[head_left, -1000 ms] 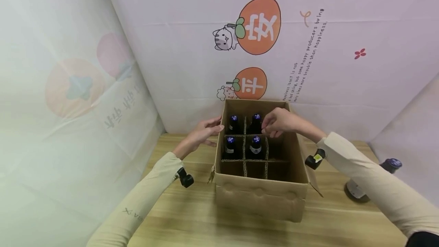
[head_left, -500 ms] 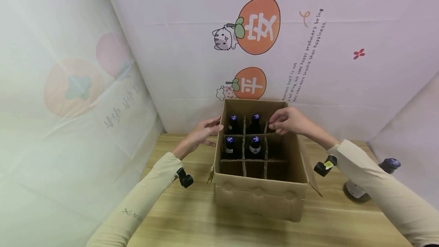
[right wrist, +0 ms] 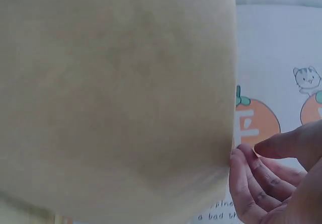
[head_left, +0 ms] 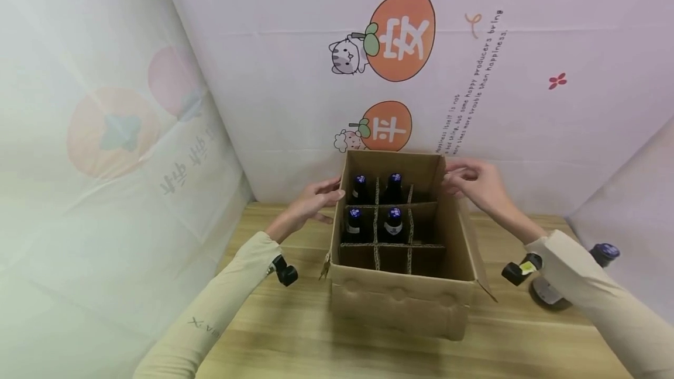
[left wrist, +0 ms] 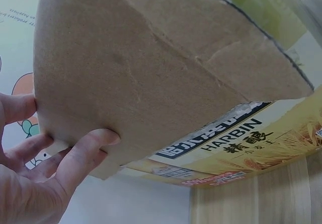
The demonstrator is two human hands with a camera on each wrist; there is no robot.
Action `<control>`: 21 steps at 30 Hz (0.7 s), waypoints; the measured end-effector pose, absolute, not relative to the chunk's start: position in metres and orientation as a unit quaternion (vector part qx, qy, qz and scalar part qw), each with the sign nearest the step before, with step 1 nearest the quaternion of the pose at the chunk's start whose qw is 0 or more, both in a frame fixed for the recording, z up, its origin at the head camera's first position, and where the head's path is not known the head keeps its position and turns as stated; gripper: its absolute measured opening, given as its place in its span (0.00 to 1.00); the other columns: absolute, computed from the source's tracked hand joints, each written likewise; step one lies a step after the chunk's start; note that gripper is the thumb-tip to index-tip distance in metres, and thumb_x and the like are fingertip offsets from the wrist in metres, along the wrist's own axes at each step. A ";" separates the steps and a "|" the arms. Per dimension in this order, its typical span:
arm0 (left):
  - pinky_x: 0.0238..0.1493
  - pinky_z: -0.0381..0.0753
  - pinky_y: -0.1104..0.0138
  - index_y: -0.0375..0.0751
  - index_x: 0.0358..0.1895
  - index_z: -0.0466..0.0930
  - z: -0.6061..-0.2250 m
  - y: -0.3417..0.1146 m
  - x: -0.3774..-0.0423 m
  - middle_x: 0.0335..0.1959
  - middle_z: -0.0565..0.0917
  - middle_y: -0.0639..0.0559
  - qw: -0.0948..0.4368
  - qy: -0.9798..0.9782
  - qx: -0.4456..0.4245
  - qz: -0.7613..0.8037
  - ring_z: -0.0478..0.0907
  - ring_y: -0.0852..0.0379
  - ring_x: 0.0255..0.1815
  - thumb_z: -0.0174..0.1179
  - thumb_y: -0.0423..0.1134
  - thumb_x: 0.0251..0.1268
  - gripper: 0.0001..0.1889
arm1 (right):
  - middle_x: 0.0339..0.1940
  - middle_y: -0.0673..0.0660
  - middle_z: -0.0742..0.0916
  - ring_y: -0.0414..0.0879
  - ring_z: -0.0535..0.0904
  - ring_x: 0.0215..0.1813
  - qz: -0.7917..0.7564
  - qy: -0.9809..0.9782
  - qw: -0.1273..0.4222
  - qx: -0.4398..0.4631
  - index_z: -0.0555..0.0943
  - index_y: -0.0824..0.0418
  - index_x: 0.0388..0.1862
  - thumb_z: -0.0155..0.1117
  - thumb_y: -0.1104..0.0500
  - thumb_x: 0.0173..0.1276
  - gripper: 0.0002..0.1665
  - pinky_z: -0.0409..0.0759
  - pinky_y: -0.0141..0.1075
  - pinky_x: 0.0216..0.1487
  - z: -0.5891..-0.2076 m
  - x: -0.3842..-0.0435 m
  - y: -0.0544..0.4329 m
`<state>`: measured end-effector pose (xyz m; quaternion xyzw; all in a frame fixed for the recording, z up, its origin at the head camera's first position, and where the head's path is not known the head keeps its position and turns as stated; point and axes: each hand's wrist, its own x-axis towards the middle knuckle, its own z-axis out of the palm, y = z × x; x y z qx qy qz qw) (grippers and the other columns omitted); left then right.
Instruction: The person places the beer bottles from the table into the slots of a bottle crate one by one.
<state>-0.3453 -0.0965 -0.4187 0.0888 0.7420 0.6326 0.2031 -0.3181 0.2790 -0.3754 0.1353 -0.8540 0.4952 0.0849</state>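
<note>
An open cardboard box stands on the wooden table, its inside split by cardboard dividers. Several dark bottles with blue caps sit upright in the left and middle cells, among them a near bottle. My left hand lies at the box's left side, its thumb touching the side flap and its fingers near the far edge. At the far right corner is my right hand, outside the box. Its loosely bent fingertips touch the right flap's edge, with the thumb close to them.
A further dark bottle stands on the table to the right of the box, partly behind my right sleeve. Behind the box hangs a white printed cloth, with another cloth wall on the left.
My right hand has moved right, from above the far middle bottle over the far right cell to outside the box's right edge. My left hand has stayed at the left side.
</note>
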 end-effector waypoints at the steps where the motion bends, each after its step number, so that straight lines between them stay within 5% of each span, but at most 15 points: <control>1: 0.58 0.89 0.45 0.49 0.84 0.57 -0.419 -0.097 -0.345 0.81 0.65 0.38 0.203 0.742 0.090 0.633 0.69 0.33 0.76 0.59 0.42 0.79 0.36 | 0.39 0.72 0.91 0.38 0.88 0.28 0.491 -0.856 0.093 0.133 0.79 0.80 0.55 0.62 0.69 0.74 0.16 0.92 0.34 0.32 -0.376 -0.316 0.282; 12: 0.53 0.92 0.50 0.48 0.84 0.56 -0.418 -0.097 -0.342 0.80 0.65 0.35 0.204 0.744 0.092 0.629 0.69 0.32 0.76 0.60 0.41 0.78 0.36 | 0.41 0.77 0.89 0.40 0.86 0.28 0.392 -0.909 0.079 0.115 0.80 0.79 0.53 0.64 0.67 0.73 0.16 0.88 0.29 0.29 -0.385 -0.308 0.313; 17: 0.54 0.91 0.49 0.49 0.84 0.56 -0.418 -0.096 -0.342 0.80 0.66 0.36 0.204 0.745 0.093 0.628 0.69 0.32 0.76 0.60 0.42 0.78 0.36 | 0.42 0.78 0.88 0.65 0.87 0.40 0.280 -0.952 0.034 0.115 0.80 0.79 0.48 0.67 0.63 0.72 0.18 0.90 0.46 0.35 -0.384 -0.309 0.339; 21: 0.53 0.91 0.49 0.49 0.84 0.56 -0.418 -0.095 -0.343 0.80 0.66 0.36 0.203 0.745 0.094 0.628 0.69 0.32 0.76 0.59 0.42 0.79 0.36 | 0.42 0.80 0.86 0.71 0.85 0.41 0.217 -0.971 0.000 0.095 0.78 0.81 0.48 0.68 0.60 0.71 0.22 0.87 0.59 0.39 -0.381 -0.307 0.364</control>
